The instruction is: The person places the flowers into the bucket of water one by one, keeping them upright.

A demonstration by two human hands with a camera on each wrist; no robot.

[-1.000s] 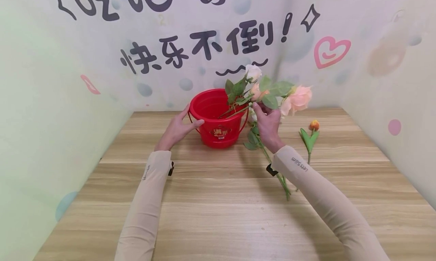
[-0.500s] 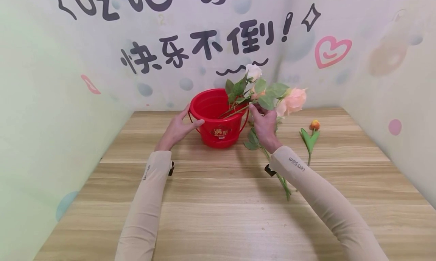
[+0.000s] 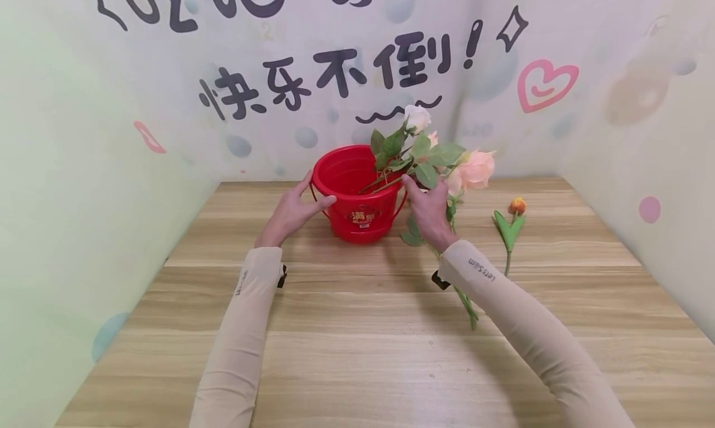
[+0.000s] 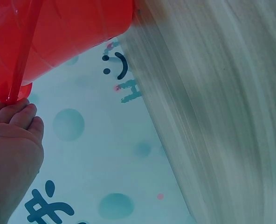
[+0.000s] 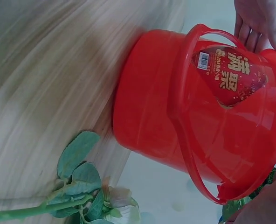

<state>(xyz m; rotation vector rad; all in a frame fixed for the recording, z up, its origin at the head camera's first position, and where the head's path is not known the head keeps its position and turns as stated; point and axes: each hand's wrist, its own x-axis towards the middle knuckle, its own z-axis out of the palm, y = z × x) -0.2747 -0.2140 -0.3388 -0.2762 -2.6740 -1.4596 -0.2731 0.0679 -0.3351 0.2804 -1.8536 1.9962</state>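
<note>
A red plastic bucket [image 3: 357,214] stands on the wooden table near the back wall. My left hand [image 3: 287,214] holds its left rim, thumb over the front edge and fingers along the outer side. At the right rim my right hand [image 3: 430,208] pinches the stem of a pale pink artificial rose [image 3: 477,169] between thumb and fingers. Its stem slants down into the bucket, while the bloom hangs out to the right. A white rose [image 3: 417,118] with dark green leaves leans over the bucket's back right rim. My right fingertips are partly hidden by leaves.
Under my right forearm lies another leafy flower stem [image 3: 466,307] on the table [image 3: 357,329]. An orange tulip [image 3: 517,206] with green leaves lies to its right. A printed wall sheet [image 3: 313,136] rises right behind the bucket. The bucket's thin handle [image 5: 187,144] hangs down its outside.
My right hand has shifted slightly left and down toward the bucket rim, bringing the pink rose's bloom with it. My left hand and the bucket stay where they were.
</note>
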